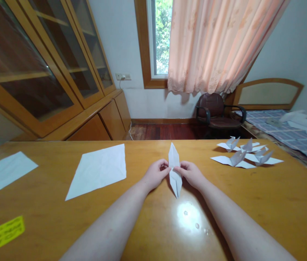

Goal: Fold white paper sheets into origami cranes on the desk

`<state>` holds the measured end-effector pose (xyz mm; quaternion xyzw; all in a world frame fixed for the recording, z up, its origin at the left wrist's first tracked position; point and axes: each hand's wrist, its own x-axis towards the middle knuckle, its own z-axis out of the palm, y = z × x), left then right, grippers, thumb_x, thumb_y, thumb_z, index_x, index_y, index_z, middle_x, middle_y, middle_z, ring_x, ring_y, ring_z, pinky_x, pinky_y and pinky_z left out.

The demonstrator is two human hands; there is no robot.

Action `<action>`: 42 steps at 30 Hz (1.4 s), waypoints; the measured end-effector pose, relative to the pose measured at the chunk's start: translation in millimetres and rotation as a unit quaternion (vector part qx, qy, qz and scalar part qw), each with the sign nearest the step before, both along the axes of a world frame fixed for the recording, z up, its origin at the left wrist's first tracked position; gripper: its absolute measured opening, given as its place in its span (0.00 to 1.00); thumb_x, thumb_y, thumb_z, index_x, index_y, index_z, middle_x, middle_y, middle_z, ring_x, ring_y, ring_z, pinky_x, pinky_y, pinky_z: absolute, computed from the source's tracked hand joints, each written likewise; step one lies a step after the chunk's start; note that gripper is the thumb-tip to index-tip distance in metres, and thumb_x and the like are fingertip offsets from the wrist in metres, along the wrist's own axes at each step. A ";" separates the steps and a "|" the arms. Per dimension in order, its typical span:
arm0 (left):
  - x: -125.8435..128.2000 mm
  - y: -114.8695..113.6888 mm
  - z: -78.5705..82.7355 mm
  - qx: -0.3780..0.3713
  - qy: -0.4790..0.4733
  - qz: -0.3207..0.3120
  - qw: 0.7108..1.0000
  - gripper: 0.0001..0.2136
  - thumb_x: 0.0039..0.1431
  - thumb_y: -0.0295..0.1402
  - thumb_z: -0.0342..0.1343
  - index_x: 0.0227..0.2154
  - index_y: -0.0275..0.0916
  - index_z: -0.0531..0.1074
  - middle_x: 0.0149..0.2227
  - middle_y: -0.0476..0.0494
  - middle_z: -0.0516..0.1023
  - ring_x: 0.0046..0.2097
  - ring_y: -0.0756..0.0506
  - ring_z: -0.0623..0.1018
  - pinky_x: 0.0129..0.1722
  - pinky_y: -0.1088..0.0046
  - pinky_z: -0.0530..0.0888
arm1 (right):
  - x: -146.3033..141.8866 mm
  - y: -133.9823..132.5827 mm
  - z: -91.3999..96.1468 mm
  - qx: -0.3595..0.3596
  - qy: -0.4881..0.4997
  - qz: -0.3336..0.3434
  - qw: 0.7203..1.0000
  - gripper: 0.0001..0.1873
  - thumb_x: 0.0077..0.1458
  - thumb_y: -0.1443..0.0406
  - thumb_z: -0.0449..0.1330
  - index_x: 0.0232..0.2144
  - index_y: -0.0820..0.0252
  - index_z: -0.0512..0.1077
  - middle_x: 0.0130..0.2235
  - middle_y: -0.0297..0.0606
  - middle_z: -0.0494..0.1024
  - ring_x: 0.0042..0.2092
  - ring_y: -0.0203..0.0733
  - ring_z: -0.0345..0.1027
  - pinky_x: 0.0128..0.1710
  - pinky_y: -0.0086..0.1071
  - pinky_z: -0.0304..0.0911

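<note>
A folded white paper (174,156), long and narrow with pointed ends, is held upright-lengthwise between both hands over the middle of the wooden table (153,232). My left hand (157,174) pinches its left edge near the middle, fingers curled. From the other side, my right hand (191,174) grips the right edge, its thumb lying on the front of the paper. A crease or slit runs down the paper's lower half. Fingertips behind the paper are hidden.
Several folded paper cranes (237,158) stand at the table's right. A flat white sheet (99,170) lies left of my hands, and another sheet (3,174) is at the far left. A yellow note (2,235) sits near the front left. Beyond the table stands an armchair (213,108).
</note>
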<state>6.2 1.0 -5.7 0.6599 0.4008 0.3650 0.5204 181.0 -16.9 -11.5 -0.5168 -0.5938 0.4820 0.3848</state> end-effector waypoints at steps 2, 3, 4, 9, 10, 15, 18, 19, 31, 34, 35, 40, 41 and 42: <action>-0.4 0.5 -0.2 -0.009 -0.008 0.000 1.000 0.05 0.50 0.31 0.55 0.28 0.35 0.66 0.27 0.50 0.71 0.31 0.51 0.72 0.33 0.74 0.68 | -0.1 -0.8 -0.8 -0.015 0.008 0.028 0.999 0.16 0.45 0.55 0.61 0.28 0.64 0.71 0.26 0.34 0.74 0.28 0.37 0.66 0.28 0.29 0.60; -0.8 0.7 -0.8 -0.011 -0.008 -0.006 1.000 0.05 0.50 0.31 0.55 0.28 0.35 0.67 0.28 0.50 0.72 0.31 0.51 0.72 0.34 0.74 0.68 | 0.0 -1.0 -1.3 -0.022 0.013 0.039 0.999 0.16 0.44 0.56 0.62 0.30 0.64 0.72 0.28 0.36 0.76 0.29 0.38 0.67 0.29 0.30 0.61; -1.1 0.8 -1.7 -0.011 -0.005 -0.014 1.000 0.05 0.50 0.32 0.55 0.28 0.35 0.67 0.28 0.49 0.72 0.32 0.51 0.72 0.34 0.74 0.68 | 0.1 -1.0 -1.9 -0.028 0.016 0.049 0.998 0.17 0.43 0.56 0.63 0.32 0.64 0.73 0.30 0.36 0.76 0.31 0.39 0.68 0.31 0.31 0.62; -2.5 1.7 -7.1 -0.011 0.043 -0.043 0.998 0.09 0.48 0.34 0.57 0.31 0.34 0.71 0.30 0.46 0.74 0.32 0.48 0.72 0.33 0.73 0.68 | 0.4 -0.6 -3.2 -0.033 0.018 0.091 0.995 0.18 0.40 0.59 0.65 0.34 0.64 0.74 0.35 0.38 0.78 0.37 0.45 0.70 0.38 0.35 0.63; -2.4 1.7 -7.3 -0.012 0.049 -0.043 0.998 0.09 0.48 0.34 0.57 0.31 0.34 0.71 0.30 0.46 0.74 0.32 0.48 0.72 0.32 0.74 0.68 | 0.3 -0.9 -2.8 -0.031 0.026 0.099 0.994 0.18 0.40 0.59 0.65 0.35 0.64 0.74 0.36 0.39 0.78 0.38 0.45 0.70 0.40 0.36 0.63; -1.9 0.6 -3.4 -0.022 0.036 -0.034 0.999 0.08 0.48 0.34 0.57 0.27 0.33 0.71 0.26 0.48 0.73 0.29 0.50 0.71 0.30 0.75 0.67 | -0.2 -3.7 0.4 -0.043 0.074 0.128 0.988 0.17 0.43 0.58 0.63 0.34 0.64 0.75 0.33 0.37 0.77 0.35 0.41 0.69 0.38 0.34 0.62; -1.9 0.3 -1.6 -0.034 0.004 -0.033 0.999 0.08 0.48 0.34 0.58 0.28 0.33 0.71 0.28 0.48 0.73 0.30 0.49 0.71 0.31 0.74 0.67 | 0.0 -4.9 1.8 -0.062 0.077 0.139 0.985 0.17 0.44 0.57 0.63 0.32 0.66 0.75 0.27 0.35 0.75 0.28 0.36 0.65 0.31 0.29 0.59; -2.0 0.4 -1.6 -0.038 -0.006 -0.033 0.999 0.08 0.48 0.34 0.58 0.29 0.33 0.71 0.28 0.47 0.74 0.31 0.49 0.72 0.32 0.74 0.67 | 0.2 -5.1 2.1 -0.065 0.075 0.141 0.985 0.17 0.44 0.57 0.63 0.31 0.66 0.75 0.25 0.34 0.74 0.27 0.34 0.63 0.29 0.28 0.57; -3.8 2.1 -6.6 -0.076 -0.031 -0.056 0.995 0.12 0.48 0.39 0.58 0.29 0.32 0.71 0.27 0.47 0.73 0.29 0.50 0.71 0.30 0.75 0.66 | 1.9 -4.1 0.3 -0.071 0.081 0.169 0.980 0.19 0.42 0.54 0.63 0.27 0.66 0.74 0.24 0.32 0.71 0.28 0.34 0.61 0.31 0.28 0.56; -4.9 1.7 -6.2 -0.079 -0.018 -0.061 0.995 0.13 0.48 0.40 0.58 0.28 0.32 0.72 0.27 0.47 0.74 0.29 0.50 0.71 0.29 0.75 0.66 | 2.1 -5.8 2.6 -0.072 0.059 0.173 0.981 0.20 0.41 0.52 0.63 0.26 0.66 0.75 0.24 0.32 0.71 0.28 0.35 0.61 0.32 0.29 0.57; -5.1 1.7 -6.0 -0.080 -0.013 -0.058 0.995 0.14 0.48 0.40 0.58 0.27 0.32 0.72 0.26 0.47 0.74 0.28 0.50 0.71 0.29 0.76 0.65 | 2.1 -6.1 3.4 -0.068 0.049 0.168 0.982 0.20 0.42 0.52 0.62 0.25 0.66 0.74 0.23 0.32 0.70 0.27 0.34 0.60 0.30 0.28 0.56; -4.8 1.5 -3.9 -0.087 -0.004 -0.055 0.995 0.14 0.47 0.41 0.58 0.27 0.31 0.73 0.26 0.46 0.75 0.28 0.49 0.71 0.29 0.74 0.66 | 0.8 -4.9 3.9 -0.048 0.020 0.150 0.987 0.19 0.45 0.52 0.60 0.25 0.66 0.74 0.22 0.31 0.70 0.26 0.33 0.59 0.28 0.27 0.55; -4.6 1.3 -3.2 -0.086 -0.003 -0.057 0.995 0.14 0.48 0.41 0.58 0.28 0.31 0.73 0.26 0.46 0.75 0.29 0.49 0.71 0.30 0.74 0.66 | 0.3 -4.5 3.5 -0.048 0.023 0.152 0.987 0.18 0.45 0.53 0.61 0.27 0.66 0.74 0.23 0.32 0.71 0.27 0.34 0.60 0.29 0.28 0.56; -4.4 1.1 -2.4 -0.082 -0.003 -0.058 0.995 0.15 0.49 0.42 0.57 0.28 0.31 0.74 0.26 0.46 0.75 0.29 0.48 0.72 0.30 0.74 0.66 | -0.2 -4.1 3.2 -0.049 0.025 0.152 0.987 0.18 0.44 0.54 0.61 0.28 0.65 0.75 0.25 0.32 0.72 0.28 0.35 0.61 0.30 0.28 0.57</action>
